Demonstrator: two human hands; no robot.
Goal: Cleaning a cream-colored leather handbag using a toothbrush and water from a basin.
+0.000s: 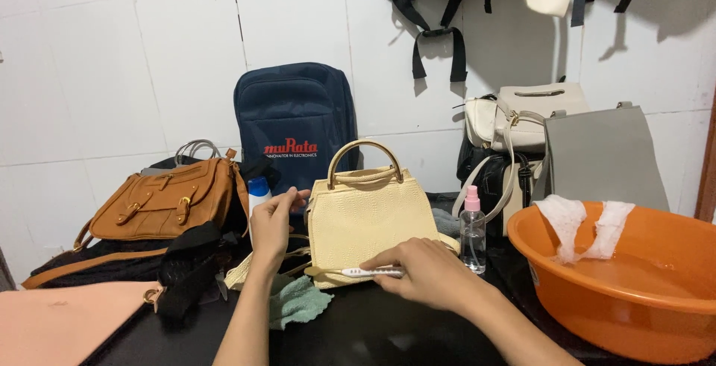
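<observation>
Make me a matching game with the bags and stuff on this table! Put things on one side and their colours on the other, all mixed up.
Things:
1. handbag that the left hand steadies
2. basin with water
3. backpack leaning on the wall
4. satchel with buckles

Colours:
A. navy blue
B. tan brown
C. pale yellow
D. orange

Pairs: 1-C, 2-D, 3-A, 4-B

Bonus: the right hand holds a white toothbrush against the handbag.
</observation>
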